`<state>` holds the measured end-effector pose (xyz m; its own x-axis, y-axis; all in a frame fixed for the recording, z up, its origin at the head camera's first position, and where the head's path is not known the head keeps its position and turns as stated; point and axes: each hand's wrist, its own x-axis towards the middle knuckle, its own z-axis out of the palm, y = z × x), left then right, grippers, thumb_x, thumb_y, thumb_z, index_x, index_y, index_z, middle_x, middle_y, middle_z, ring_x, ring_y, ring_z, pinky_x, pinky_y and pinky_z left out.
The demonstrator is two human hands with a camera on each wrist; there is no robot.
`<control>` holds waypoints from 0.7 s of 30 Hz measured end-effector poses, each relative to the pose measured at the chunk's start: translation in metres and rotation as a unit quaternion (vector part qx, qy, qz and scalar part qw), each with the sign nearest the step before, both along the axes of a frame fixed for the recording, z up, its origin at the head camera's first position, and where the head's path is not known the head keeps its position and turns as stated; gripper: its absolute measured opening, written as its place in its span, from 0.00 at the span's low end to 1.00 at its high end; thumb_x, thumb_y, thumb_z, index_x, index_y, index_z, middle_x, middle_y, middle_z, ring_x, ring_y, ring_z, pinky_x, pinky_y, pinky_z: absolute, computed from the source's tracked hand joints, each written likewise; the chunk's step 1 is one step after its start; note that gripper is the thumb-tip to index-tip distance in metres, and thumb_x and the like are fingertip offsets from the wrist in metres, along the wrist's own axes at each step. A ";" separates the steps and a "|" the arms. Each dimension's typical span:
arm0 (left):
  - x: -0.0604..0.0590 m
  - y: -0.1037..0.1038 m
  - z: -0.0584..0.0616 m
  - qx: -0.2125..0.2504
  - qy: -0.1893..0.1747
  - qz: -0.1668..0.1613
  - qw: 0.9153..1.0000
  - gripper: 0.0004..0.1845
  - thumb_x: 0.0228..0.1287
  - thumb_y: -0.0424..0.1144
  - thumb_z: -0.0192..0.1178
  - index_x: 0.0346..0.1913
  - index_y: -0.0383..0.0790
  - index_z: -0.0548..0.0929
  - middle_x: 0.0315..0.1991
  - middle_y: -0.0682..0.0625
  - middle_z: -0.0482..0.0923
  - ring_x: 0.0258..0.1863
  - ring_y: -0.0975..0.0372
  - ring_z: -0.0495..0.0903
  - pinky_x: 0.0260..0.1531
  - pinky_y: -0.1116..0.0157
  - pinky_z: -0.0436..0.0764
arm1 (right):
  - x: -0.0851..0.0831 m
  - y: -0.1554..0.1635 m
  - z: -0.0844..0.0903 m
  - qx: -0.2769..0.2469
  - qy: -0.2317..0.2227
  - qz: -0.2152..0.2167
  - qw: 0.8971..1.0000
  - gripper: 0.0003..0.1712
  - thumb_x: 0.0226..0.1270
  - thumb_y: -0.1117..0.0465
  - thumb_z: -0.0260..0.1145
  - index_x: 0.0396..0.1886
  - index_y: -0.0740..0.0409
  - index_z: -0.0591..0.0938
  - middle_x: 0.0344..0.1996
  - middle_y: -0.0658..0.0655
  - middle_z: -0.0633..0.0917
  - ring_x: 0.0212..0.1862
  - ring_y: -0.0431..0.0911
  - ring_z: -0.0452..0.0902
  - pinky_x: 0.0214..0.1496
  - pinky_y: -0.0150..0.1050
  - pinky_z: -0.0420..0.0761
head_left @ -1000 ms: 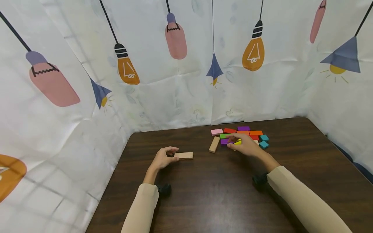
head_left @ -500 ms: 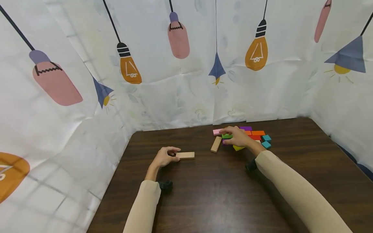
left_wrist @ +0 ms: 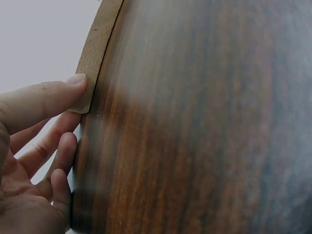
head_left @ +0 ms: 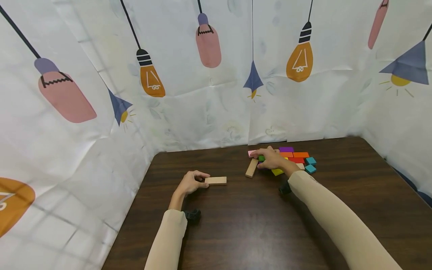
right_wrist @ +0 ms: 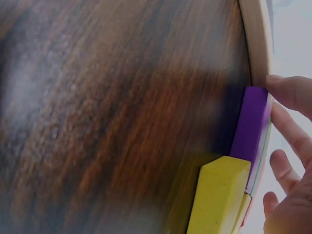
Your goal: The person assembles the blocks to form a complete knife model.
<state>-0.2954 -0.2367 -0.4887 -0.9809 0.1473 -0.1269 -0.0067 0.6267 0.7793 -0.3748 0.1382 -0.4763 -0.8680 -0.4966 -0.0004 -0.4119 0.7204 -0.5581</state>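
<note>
My left hand (head_left: pixel 189 183) pinches the left end of a plain wooden block (head_left: pixel 216 180), which lies crosswise on the dark table. In the left wrist view the thumb (left_wrist: pixel 58 95) presses that block's side near its end. My right hand (head_left: pixel 271 158) is over the left part of a group of coloured blocks, its fingers parted around a green block (head_left: pixel 261 158). A second wooden block (head_left: pixel 251 168) lies slanted beside its thumb. The right wrist view has the thumb tip where the wooden block meets a purple block (right_wrist: pixel 251 117); whether it touches either is unclear.
Close to the right hand lie a yellow block (head_left: pixel 277 172), red block (head_left: pixel 297 160), orange block (head_left: pixel 301 154) and two teal blocks (head_left: pixel 310 169). A pink block (head_left: pixel 250 153) is partly hidden by the fingers. The patterned white curtain (head_left: pixel 209 112) hangs behind the table (head_left: pixel 216 232).
The right hand has moved left across the coloured blocks, from the yellow one towards the green one and the slanted wooden block. My left hand keeps its pinch on the wooden block.
</note>
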 end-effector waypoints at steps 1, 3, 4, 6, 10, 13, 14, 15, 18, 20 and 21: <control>0.000 0.000 0.000 0.001 0.001 -0.002 1.000 0.18 0.50 0.39 0.74 0.47 0.52 0.88 0.47 0.50 0.79 0.46 0.57 0.75 0.45 0.58 0.77 | -0.001 0.000 -0.001 0.003 -0.002 -0.002 1.000 0.28 0.59 0.59 0.72 0.61 0.44 0.79 0.52 0.50 0.82 0.50 0.53 0.60 0.54 0.58 0.53; 0.000 0.001 0.000 0.002 0.004 -0.005 1.000 0.18 0.50 0.39 0.74 0.48 0.50 0.88 0.48 0.50 0.79 0.47 0.56 0.75 0.45 0.58 0.77 | -0.001 -0.001 -0.001 0.006 -0.004 -0.006 1.000 0.28 0.59 0.59 0.72 0.61 0.44 0.79 0.51 0.49 0.82 0.50 0.53 0.60 0.54 0.57 0.54; 0.000 0.001 0.001 0.003 0.004 -0.006 1.000 0.18 0.50 0.39 0.74 0.48 0.50 0.88 0.48 0.50 0.79 0.47 0.56 0.75 0.45 0.58 0.77 | -0.001 -0.001 -0.002 0.009 -0.004 -0.008 1.000 0.28 0.59 0.59 0.72 0.61 0.43 0.79 0.51 0.49 0.82 0.50 0.52 0.60 0.54 0.57 0.54; 0.001 0.002 0.001 0.004 0.004 -0.007 1.000 0.19 0.50 0.39 0.74 0.48 0.50 0.88 0.48 0.50 0.79 0.47 0.57 0.75 0.45 0.58 0.77 | -0.001 -0.002 -0.002 0.013 -0.002 -0.009 1.000 0.29 0.58 0.59 0.72 0.61 0.44 0.79 0.50 0.49 0.82 0.50 0.53 0.60 0.53 0.57 0.54; 0.000 0.001 0.002 0.004 0.001 -0.002 1.000 0.18 0.50 0.39 0.74 0.47 0.52 0.88 0.49 0.51 0.79 0.47 0.57 0.75 0.46 0.58 0.77 | 0.001 -0.004 -0.001 0.028 0.004 -0.003 1.000 0.29 0.57 0.59 0.72 0.61 0.44 0.79 0.48 0.49 0.80 0.49 0.53 0.60 0.53 0.58 0.53; 0.000 0.000 0.002 0.000 -0.001 -0.002 1.000 0.18 0.50 0.39 0.74 0.47 0.53 0.88 0.48 0.52 0.79 0.46 0.57 0.75 0.46 0.59 0.77 | 0.003 -0.006 -0.001 0.036 0.008 0.007 0.999 0.27 0.58 0.59 0.72 0.59 0.44 0.80 0.47 0.49 0.79 0.50 0.54 0.60 0.53 0.59 0.52; 0.000 0.000 0.002 -0.001 0.000 -0.002 1.000 0.18 0.50 0.39 0.74 0.47 0.53 0.88 0.48 0.52 0.79 0.46 0.57 0.75 0.45 0.59 0.77 | 0.003 -0.007 0.000 0.036 0.007 0.010 0.999 0.26 0.58 0.59 0.72 0.58 0.44 0.81 0.47 0.49 0.79 0.50 0.54 0.60 0.54 0.60 0.51; 0.000 0.000 0.002 0.000 0.001 -0.001 1.000 0.18 0.50 0.39 0.74 0.47 0.53 0.88 0.48 0.52 0.80 0.46 0.57 0.75 0.45 0.59 0.77 | 0.003 -0.007 0.000 0.036 0.008 0.013 0.999 0.25 0.58 0.59 0.72 0.57 0.45 0.82 0.47 0.49 0.79 0.50 0.53 0.60 0.54 0.60 0.51; 0.000 0.000 0.001 0.001 0.001 0.000 1.000 0.18 0.50 0.40 0.74 0.46 0.53 0.88 0.47 0.52 0.80 0.46 0.57 0.75 0.45 0.59 0.77 | 0.003 -0.008 -0.001 0.034 0.009 0.018 0.999 0.20 0.58 0.58 0.73 0.52 0.45 0.84 0.44 0.48 0.79 0.50 0.52 0.61 0.53 0.59 0.51; 0.001 -0.001 0.000 0.002 0.001 0.002 1.000 0.17 0.50 0.40 0.74 0.46 0.54 0.88 0.47 0.52 0.80 0.45 0.57 0.74 0.44 0.59 0.76 | 0.003 -0.008 -0.002 0.034 0.012 0.021 0.999 0.18 0.57 0.58 0.73 0.49 0.44 0.85 0.41 0.47 0.80 0.49 0.51 0.62 0.52 0.58 0.52; 0.001 -0.001 0.000 0.003 0.000 0.003 1.000 0.17 0.50 0.40 0.74 0.46 0.54 0.88 0.47 0.52 0.80 0.45 0.57 0.74 0.44 0.59 0.76 | 0.003 -0.008 -0.004 0.033 0.014 0.024 0.999 0.17 0.57 0.57 0.73 0.47 0.44 0.85 0.40 0.46 0.80 0.49 0.51 0.62 0.51 0.58 0.52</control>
